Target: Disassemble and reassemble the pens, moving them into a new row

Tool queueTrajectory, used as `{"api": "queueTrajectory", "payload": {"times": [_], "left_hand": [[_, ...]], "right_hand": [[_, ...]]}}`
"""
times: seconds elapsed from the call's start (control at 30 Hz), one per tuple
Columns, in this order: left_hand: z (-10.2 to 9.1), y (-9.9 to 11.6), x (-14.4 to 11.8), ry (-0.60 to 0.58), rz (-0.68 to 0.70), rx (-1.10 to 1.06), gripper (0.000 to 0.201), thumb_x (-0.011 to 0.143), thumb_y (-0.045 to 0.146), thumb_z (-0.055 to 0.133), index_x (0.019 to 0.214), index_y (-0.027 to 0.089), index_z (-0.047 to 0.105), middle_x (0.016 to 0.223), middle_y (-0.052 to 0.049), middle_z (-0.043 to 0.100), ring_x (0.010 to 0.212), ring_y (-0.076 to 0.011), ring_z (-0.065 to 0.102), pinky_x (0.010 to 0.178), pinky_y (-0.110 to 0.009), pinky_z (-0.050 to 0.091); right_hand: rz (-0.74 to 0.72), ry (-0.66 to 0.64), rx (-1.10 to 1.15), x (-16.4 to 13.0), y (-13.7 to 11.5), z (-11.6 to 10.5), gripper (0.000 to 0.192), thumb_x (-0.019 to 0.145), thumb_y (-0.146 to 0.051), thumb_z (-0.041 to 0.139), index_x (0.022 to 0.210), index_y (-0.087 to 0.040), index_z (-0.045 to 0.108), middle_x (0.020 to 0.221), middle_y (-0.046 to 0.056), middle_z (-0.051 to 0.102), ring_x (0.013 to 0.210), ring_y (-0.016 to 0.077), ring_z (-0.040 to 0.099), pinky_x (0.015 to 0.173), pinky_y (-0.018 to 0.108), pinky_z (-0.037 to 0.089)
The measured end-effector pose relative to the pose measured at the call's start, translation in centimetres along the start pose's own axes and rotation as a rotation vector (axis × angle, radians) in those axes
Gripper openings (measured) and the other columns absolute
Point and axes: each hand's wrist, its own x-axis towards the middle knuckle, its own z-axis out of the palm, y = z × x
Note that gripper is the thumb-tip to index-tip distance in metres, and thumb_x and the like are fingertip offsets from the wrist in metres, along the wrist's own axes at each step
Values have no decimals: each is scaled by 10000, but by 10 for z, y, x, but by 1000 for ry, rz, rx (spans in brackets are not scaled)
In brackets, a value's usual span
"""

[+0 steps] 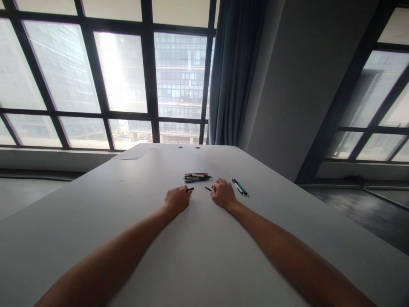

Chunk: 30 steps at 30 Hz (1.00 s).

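My left hand (177, 199) rests on the white table, closed round a dark pen (191, 189). One end of the pen sticks out past the thumb, and a small tip shows behind the hand. My right hand (223, 192) is also on the table, its fingers curled in. A thin pen-like piece with a dark section (208, 188) pokes out from these fingers toward the left hand; its other end is hidden in the grip. Just beyond both hands lies a pile of several pens (195, 178), in blue, yellow, black and reddish colours. Right of my right hand are a green pen and a dark pen (240, 186), side by side.
The long white table (198, 256) stretches toward the windows. Paper sheets (129, 155) lie at its far left edge, and two dark round grommets (197, 147) sit near the far end. A blue curtain (233, 76) hangs beside a grey pillar (294, 85).
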Motion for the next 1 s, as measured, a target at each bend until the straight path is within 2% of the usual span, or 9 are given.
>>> {"api": "queueTrajectory", "payload": {"times": [0.3,0.7,0.8,0.93,1.0], "left_hand": [[-2,1,0,-8,-9,-13,417,949,478,283,994,194,585,997,-88,689,858,-229,649,729,-318,457],[-4,1,-1,-17,-10,-26,409,947,476,302,1010,190,587,994,-99,686,858,-235,645,725,-332,459],[-3,1,-1,-13,5,-42,388,949,460,316,1025,193,587,1011,-94,679,878,-228,636,740,-332,462],[-2,1,-1,70,151,-90,295,946,364,371,1059,210,595,1048,-82,653,1001,-225,581,829,-342,454],[-1,1,-1,107,224,-110,287,946,305,372,1098,220,600,1071,-82,638,1046,-220,548,886,-353,436]], "right_hand": [[14,-21,0,-1,-2,-5,107,745,-186,557,711,-154,653,942,90,581,878,198,498,755,307,333],[25,74,12,0,-2,-2,100,740,-172,570,653,-152,616,893,94,586,855,216,512,741,331,332],[-65,111,82,0,-3,-3,82,787,-172,554,774,-146,631,918,87,590,882,209,523,781,325,335],[-318,119,207,-3,-8,-6,244,868,-267,565,1074,-144,609,1053,101,596,985,218,525,854,327,341],[-397,110,224,-4,-11,-7,228,904,-292,544,1070,-155,619,1046,98,608,983,214,529,863,332,340]]}}
